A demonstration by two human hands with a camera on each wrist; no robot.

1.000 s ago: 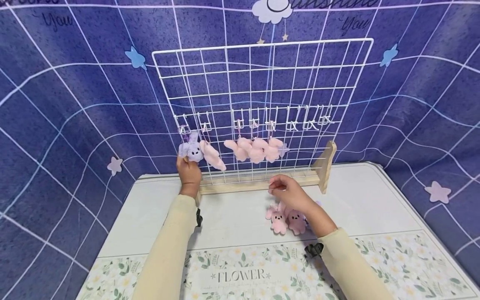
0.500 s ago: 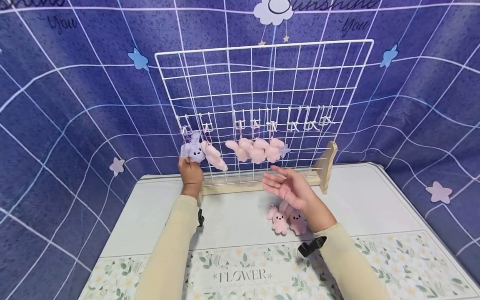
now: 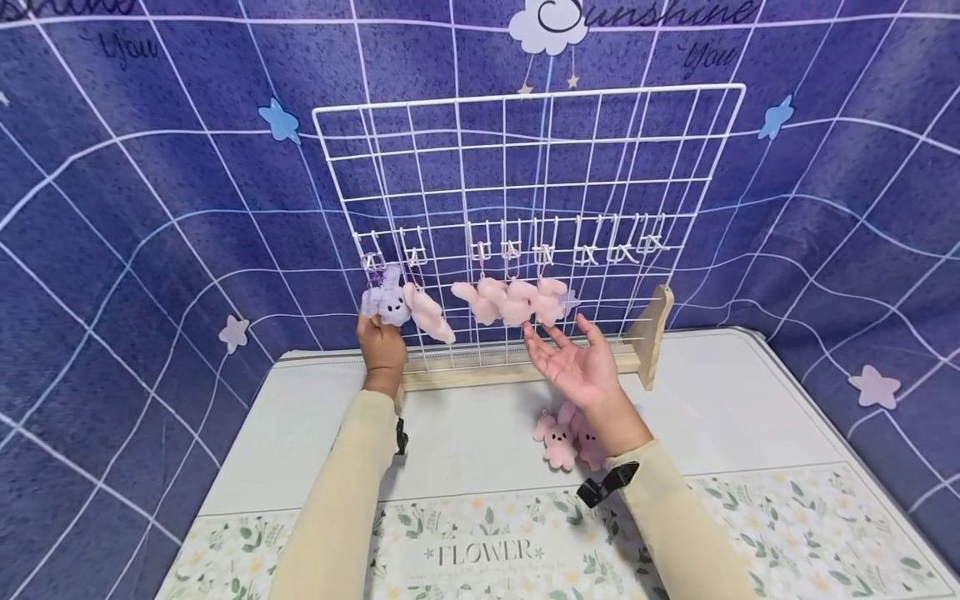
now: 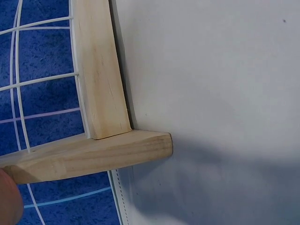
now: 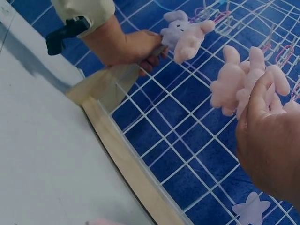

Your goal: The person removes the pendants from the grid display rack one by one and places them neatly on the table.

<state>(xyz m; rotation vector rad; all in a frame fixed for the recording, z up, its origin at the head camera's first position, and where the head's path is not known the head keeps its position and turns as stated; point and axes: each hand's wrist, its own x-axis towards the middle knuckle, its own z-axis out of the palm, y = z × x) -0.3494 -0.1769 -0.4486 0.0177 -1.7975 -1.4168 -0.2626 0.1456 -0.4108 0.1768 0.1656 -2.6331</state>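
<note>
My left hand (image 3: 381, 354) grips the upper end of the wooden side support (image 4: 101, 152) on the left of the white wire grid rack (image 3: 480, 179). A lilac plush bunny keychain (image 3: 392, 306) hangs just above that hand, beside a pink plush keychain (image 3: 429, 317). My right hand (image 3: 576, 367) is raised, palm up with fingers spread, its fingertips right at the bottom of a group of pink plush bunny keychains (image 3: 517, 302) hanging from hooks. In the right wrist view, fingers overlap the pink bunnies (image 5: 253, 84).
Empty white hooks (image 3: 621, 250) hang at the rack's right. Two pink plush bunnies (image 3: 558, 446) lie on the white table (image 3: 465, 450) below my right hand, with a bit of lilac behind. A floral mat (image 3: 480, 542) covers the front; a blue grid-patterned cloth (image 3: 187, 167) stands behind.
My right hand has opened from a loose curl, turned palm up and risen from above the table bunnies to the hanging pink ones. The left hand keeps its grip on the support.
</note>
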